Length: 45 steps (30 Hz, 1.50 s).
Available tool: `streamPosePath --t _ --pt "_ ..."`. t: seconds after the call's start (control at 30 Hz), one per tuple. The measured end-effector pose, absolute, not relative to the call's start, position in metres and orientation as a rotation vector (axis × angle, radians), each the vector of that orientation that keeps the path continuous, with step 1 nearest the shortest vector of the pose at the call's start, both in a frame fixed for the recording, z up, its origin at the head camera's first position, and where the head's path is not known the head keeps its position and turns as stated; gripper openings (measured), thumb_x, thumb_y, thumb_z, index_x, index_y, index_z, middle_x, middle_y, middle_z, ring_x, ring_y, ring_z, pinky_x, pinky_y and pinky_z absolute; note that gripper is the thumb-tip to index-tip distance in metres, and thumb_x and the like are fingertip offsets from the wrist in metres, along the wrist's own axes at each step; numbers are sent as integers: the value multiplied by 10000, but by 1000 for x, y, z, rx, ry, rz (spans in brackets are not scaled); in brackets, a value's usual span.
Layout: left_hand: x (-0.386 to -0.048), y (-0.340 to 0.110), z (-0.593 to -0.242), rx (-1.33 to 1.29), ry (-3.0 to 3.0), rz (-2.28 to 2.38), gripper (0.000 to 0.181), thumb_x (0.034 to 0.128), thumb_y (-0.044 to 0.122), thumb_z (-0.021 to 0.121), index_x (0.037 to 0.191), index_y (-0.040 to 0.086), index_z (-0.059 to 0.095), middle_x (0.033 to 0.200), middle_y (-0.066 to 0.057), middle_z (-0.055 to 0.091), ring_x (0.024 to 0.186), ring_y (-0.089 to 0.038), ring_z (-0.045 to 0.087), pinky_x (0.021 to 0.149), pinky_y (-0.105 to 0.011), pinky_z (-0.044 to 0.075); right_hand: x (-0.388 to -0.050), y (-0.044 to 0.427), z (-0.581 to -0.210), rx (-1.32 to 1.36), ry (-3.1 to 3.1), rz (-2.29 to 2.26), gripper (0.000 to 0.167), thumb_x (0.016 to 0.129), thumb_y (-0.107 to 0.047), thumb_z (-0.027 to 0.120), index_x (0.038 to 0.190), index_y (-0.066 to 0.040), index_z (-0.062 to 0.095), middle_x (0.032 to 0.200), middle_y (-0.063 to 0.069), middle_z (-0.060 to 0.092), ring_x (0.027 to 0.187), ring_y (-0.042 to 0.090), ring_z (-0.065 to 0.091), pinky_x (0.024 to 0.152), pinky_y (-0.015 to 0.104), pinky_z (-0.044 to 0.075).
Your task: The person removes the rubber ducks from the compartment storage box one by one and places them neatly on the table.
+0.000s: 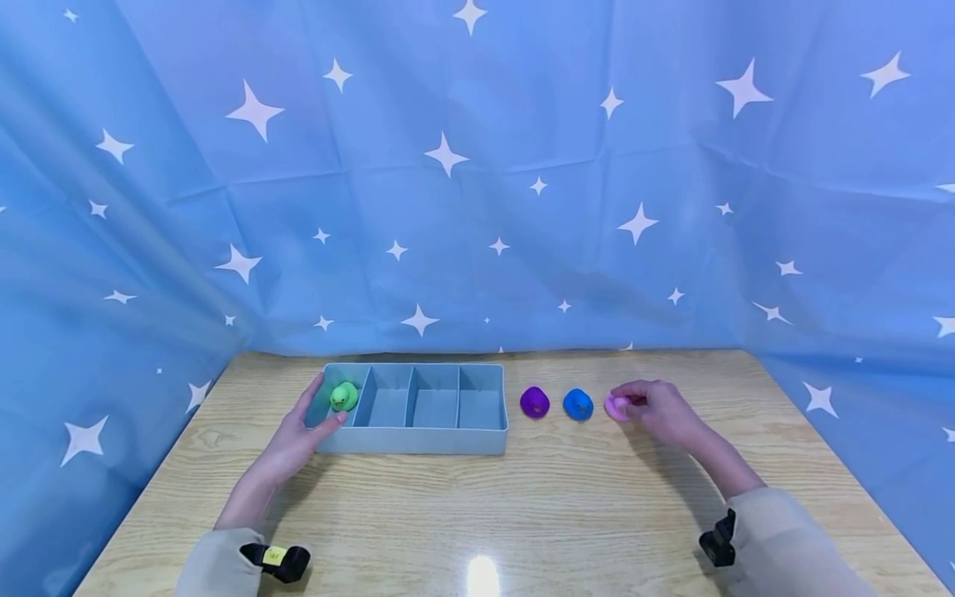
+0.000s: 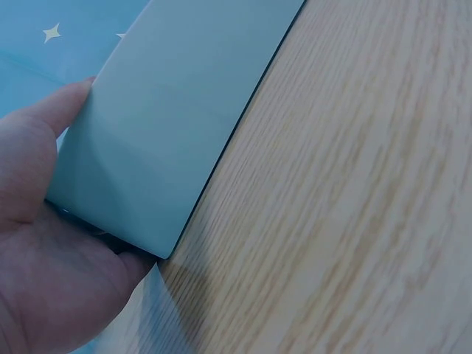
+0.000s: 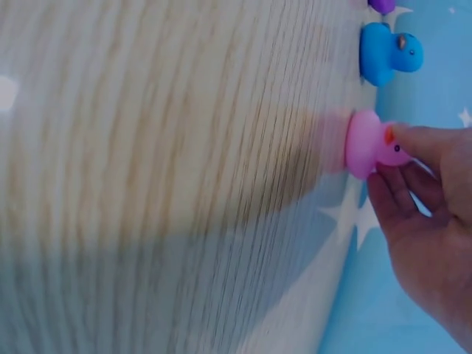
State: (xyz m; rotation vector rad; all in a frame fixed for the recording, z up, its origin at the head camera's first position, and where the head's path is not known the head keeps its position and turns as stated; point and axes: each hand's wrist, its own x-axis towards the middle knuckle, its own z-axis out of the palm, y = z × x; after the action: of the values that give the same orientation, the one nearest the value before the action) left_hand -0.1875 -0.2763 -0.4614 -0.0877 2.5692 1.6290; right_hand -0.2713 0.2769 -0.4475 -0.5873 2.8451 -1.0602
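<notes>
A grey-blue divided box (image 1: 418, 441) stands on the table, a green rubber duck (image 1: 344, 397) in its leftmost compartment. My left hand (image 1: 293, 433) grips the box's left end, its thumb over the front rim and fingers along the side; the left wrist view shows the hand around that corner of the box wall (image 2: 169, 125). To the right, my right hand (image 1: 662, 412) pinches a pink rubber duck (image 3: 363, 145) by its head between thumb and fingers. The duck's base still appears to touch the table. Left of it sit a blue duck (image 1: 578, 405) and a purple duck (image 1: 535, 403).
The box's other compartments, such as the rightmost one (image 1: 482, 398), hold nothing visible. A light wood-grain table (image 1: 477, 506) lies under everything. Blue star-printed cloth (image 1: 477, 207) hangs behind the table and along both sides.
</notes>
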Motion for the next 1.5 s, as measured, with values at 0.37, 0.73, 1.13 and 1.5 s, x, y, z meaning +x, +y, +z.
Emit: streamPosePath --t 0.37,0.73,1.13,1.5 --pt "-187 -278 -463 -102 2563 1642 897 1048 339 610 1666 238 -32 1698 -223 -31 1531 -477 -52 1159 -730 75 -275 280 -451 -608 2856 -1050 254 968 -1 672 1202 94 694 1145 240 709 1016 352 695 821 365 586" --pt "-187 -280 -464 -117 2542 1641 900 1052 347 603 1663 245 -50 1699 -217 -52 1531 -472 -68 1154 -735 80 -275 276 -441 -550 2871 -1114 376 993 -90 671 1314 100 627 1289 283 631 1077 428 662 854 447 587" --pt "-185 -279 -460 -107 2579 1639 894 1049 349 606 1666 238 -32 1696 -229 -21 1529 -484 -35 1158 -729 95 -272 237 -411 -673 2861 -1228 273 995 -66 664 1245 42 694 1190 218 697 1038 364 685 824 308 574" --pt "-187 -276 -462 -95 2554 1670 895 1045 355 612 1667 227 -19 1698 -222 -16 1533 -467 -46 1171 -709 79 -267 180 -410 -862 2770 -1330 239 982 12 649 1209 17 720 1185 152 719 1082 349 685 922 467 565"
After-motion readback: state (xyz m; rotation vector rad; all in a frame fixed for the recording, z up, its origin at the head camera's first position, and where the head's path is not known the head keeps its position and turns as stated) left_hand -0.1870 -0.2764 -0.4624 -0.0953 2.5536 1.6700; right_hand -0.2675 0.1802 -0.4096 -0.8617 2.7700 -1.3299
